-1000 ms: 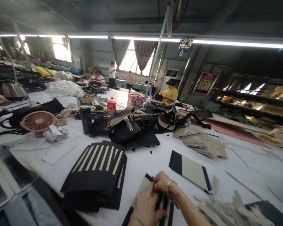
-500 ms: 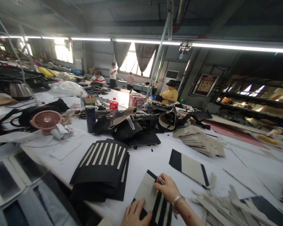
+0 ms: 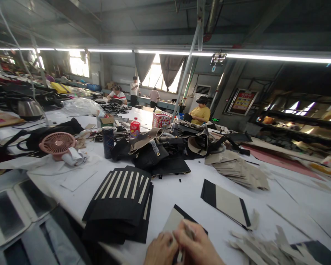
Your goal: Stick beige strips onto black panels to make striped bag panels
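From where I stand, the hands have just drawn together at six o'clock, so they now cover much of the grey-and-black panel (image 3: 172,221) lying on the white surface (image 3: 183,189). The right hand (image 3: 200,243) has its grip closed round a small greyish item (image 3: 190,232), too blurred to name; whether the left hand (image 3: 160,249), curled against it, clasps anything, I can't tell. Striped black panels (image 3: 117,209) sit at ten o'clock from them, pale offcuts (image 3: 274,244) at three.

1. White-topped table (image 3: 187,191).
2. Near left: black panels (image 3: 118,202) with pale strips.
3. Middle: heaped black bags (image 3: 157,151).
4. Right: grey sheets (image 3: 237,167), pale scraps (image 3: 270,243).
5. Left: pink fan (image 3: 57,143).
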`<state>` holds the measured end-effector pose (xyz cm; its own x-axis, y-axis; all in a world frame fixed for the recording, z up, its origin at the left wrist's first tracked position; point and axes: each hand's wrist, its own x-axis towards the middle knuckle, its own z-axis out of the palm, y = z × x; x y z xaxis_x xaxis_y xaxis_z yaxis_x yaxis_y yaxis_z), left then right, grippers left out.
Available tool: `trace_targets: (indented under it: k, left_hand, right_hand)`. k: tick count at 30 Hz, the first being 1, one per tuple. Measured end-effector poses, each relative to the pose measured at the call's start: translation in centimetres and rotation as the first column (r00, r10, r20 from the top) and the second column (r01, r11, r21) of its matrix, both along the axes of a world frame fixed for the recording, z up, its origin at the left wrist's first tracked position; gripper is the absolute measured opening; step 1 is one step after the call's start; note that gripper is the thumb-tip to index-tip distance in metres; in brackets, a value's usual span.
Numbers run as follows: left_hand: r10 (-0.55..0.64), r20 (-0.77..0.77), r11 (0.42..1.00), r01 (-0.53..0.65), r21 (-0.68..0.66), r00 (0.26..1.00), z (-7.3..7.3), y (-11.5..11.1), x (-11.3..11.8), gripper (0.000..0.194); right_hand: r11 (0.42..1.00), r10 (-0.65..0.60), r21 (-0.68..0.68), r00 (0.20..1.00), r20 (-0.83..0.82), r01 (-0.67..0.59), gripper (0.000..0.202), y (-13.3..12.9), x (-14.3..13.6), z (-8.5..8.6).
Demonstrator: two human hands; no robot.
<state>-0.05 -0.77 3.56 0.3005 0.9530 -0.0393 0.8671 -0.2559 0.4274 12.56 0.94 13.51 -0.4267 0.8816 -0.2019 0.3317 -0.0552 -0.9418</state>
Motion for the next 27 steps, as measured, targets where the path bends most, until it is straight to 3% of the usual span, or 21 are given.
trace_targets:
  k: [3,5,7,10,15,20,25,27]
  left_hand:
    - [0.013,0.030,0.998,-0.011,-0.064,0.999,1.5,2.2,1.0,0.064]
    - [0.031,0.026,0.993,-0.028,-0.112,0.999,2.1,3.4,1.6,0.068]
    - [0.034,0.019,0.992,-0.031,-0.123,0.999,2.3,4.1,2.0,0.068]
    - [0.024,0.016,0.991,-0.021,-0.135,1.000,2.1,4.5,2.2,0.069]
    - [0.027,0.025,0.987,-0.023,-0.161,0.999,1.7,4.7,2.3,0.079]
    - [0.048,0.047,0.988,-0.040,-0.151,0.998,1.7,5.1,2.6,0.076]
    - [0.040,0.094,0.986,-0.024,-0.165,0.995,2.4,4.8,2.2,0.053]
    - [0.035,0.131,0.989,-0.015,-0.147,0.991,2.9,4.4,1.8,0.054]
  right_hand:
    - [0.948,-0.269,-0.206,0.958,-0.098,0.245,0.037,3.3,2.2,-0.3]
    - [0.925,-0.314,-0.237,0.949,-0.039,0.296,0.034,5.5,3.5,-1.8]
    - [0.939,-0.286,-0.161,0.949,0.133,0.305,0.024,7.3,4.3,-3.5]
    - [0.965,-0.247,0.024,0.872,0.423,0.262,0.010,9.5,3.9,-5.7]
    - [0.978,-0.210,0.133,0.793,0.572,0.163,0.009,12.1,1.7,-7.4]
    - [0.988,-0.152,0.109,0.768,0.622,0.107,0.010,12.7,1.1,-7.9]
    - [0.997,-0.048,0.070,0.819,0.572,0.010,0.010,10.4,0.4,-7.1]
    - [0.997,-0.025,0.070,0.841,0.540,-0.015,0.007,9.2,0.2,-6.5]
